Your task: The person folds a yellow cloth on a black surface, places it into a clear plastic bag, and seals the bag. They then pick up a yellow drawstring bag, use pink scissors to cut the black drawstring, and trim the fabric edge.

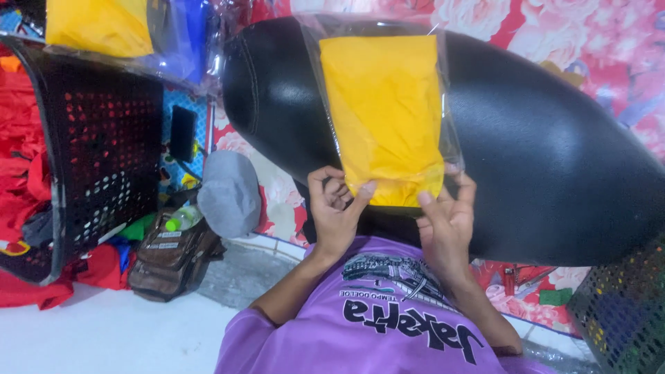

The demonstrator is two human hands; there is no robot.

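Note:
A folded yellow garment [384,114] in a clear plastic bag lies across a long black padded seat [554,159]. My left hand [337,208] pinches the bag's near edge at its left corner, thumb on top. My right hand [447,215] holds the same edge at the right corner, fingers curled over the plastic. Both hands rest against the seat's near side, just above my purple printed shirt [388,318].
A black perforated plastic basket [104,145] with red clothes stands at left. More bagged yellow and blue garments [118,28] lie on top of it. A grey cap [230,194], a brown bag [173,253] and a floral mat [596,41] surround the seat. Another dark basket [623,312] sits lower right.

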